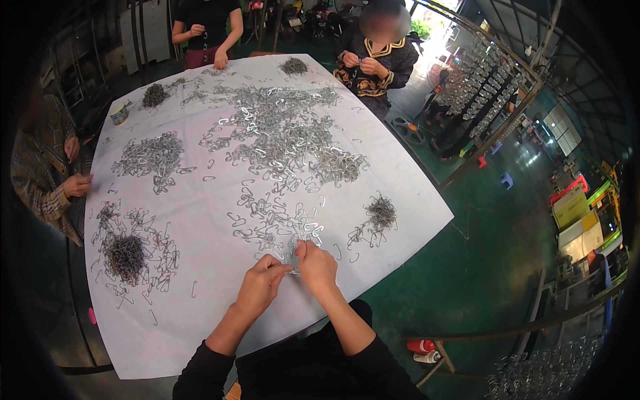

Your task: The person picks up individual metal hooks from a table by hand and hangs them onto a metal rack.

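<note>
Both of my hands are over the near edge of a white-covered table (220, 287). My left hand (260, 283) is closed in a pinch, with a small silvery metal piece at its fingertips; the shape looks like a wire hook, but is partly hidden. Close beside it, my right hand (318, 267) is curled shut, thumb and forefinger pressed together. What it grips is hidden by its fingers. Just beyond my hands lie scattered silvery metal hooks (267, 220). To the right sits a small dark heap of thin wire pieces (382, 212).
A large pile of metal hooks (280, 127) covers the table's middle. Another dark wire heap (125, 259) lies at left, near a paper cup (119, 113). Co-workers stand at the left side (47, 167), far side (207, 30) and far right (377, 60). Racks of hanging metal parts (477, 73) stand beyond.
</note>
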### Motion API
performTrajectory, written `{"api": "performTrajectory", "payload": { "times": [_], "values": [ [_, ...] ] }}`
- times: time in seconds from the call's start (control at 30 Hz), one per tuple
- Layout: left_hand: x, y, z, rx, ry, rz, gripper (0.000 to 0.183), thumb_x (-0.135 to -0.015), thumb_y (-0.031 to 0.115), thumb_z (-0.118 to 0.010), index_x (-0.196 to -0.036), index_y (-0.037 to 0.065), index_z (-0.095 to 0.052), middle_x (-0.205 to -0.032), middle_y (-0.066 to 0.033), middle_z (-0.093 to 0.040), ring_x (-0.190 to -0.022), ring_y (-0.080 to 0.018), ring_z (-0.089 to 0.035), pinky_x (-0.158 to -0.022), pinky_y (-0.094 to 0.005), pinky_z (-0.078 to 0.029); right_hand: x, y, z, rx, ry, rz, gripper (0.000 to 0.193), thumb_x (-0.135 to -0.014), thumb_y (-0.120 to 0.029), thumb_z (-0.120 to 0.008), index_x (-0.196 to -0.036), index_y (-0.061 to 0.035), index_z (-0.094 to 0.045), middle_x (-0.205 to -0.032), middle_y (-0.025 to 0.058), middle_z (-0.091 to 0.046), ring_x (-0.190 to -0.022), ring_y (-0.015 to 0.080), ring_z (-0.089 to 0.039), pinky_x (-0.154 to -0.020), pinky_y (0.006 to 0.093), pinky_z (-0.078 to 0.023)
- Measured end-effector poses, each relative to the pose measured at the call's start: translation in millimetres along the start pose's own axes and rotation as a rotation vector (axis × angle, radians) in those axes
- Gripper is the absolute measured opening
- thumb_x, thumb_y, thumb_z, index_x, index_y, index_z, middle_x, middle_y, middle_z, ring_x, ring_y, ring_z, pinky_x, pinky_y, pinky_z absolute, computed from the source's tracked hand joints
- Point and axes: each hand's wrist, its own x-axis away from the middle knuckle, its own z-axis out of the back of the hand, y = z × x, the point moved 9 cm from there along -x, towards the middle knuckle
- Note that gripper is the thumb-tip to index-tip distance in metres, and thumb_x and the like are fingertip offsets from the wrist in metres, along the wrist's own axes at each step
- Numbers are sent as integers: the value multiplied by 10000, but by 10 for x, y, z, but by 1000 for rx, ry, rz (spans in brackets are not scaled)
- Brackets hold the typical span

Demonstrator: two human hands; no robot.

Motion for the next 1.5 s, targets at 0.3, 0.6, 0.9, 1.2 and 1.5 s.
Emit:
{"api": "performTrajectory", "payload": {
  "times": [0.3,0.6,0.9,1.2,1.5],
  "values": [
    [71,-1,26,46,138,59,179,-793,-52,-627,-939,36,-684,-773,-92,-537,-645,-226,-555,-595,-318,-466,-33,7,-68,-105,-135,-82,403,-949,-348,-388,-812,-71,-646,-758,180,-658,-758,390,-630,-700,493,-477],
    [-52,-49,-14,82,-125,-28,204,-779,-66,-631,-938,46,-693,-749,-73,-532,-650,-192,-542,-588,-289,-446,37,15,-230,87,-300,-44,419,-946,-351,-381,-860,-49,-658,-805,186,-667,-796,383,-638,-720,489,-484],
    [94,-453,-126,370,36,259,152,-812,-40,-624,-931,23,-695,-766,-37,-532,-630,-105,-525,-569,-231,-448,-25,-43,-195,-152,-200,-98,435,-954,-359,-359,-825,-78,-664,-816,165,-668,-790,375,-629,-723,473,-478],
    [-42,-84,-32,287,65,69,119,-828,-5,-625,-914,30,-700,-752,-21,-567,-653,-91,-537,-585,-220,-450,-27,145,-441,-533,-265,-94,459,-949,-349,-384,-815,-17,-670,-709,180,-643,-702,337,-626,-682,415,-471],
    [88,-680,-228,855,240,479,124,-845,58,-651,-959,13,-666,-889,-21,-637,-768,-95,-556,-710,-221,-436,-75,184,-274,-672,-221,-267,419,-945,-289,-424,-795,27,-654,-546,93,-520,-519,184,-497,-548,337,-410]
  ]
}}
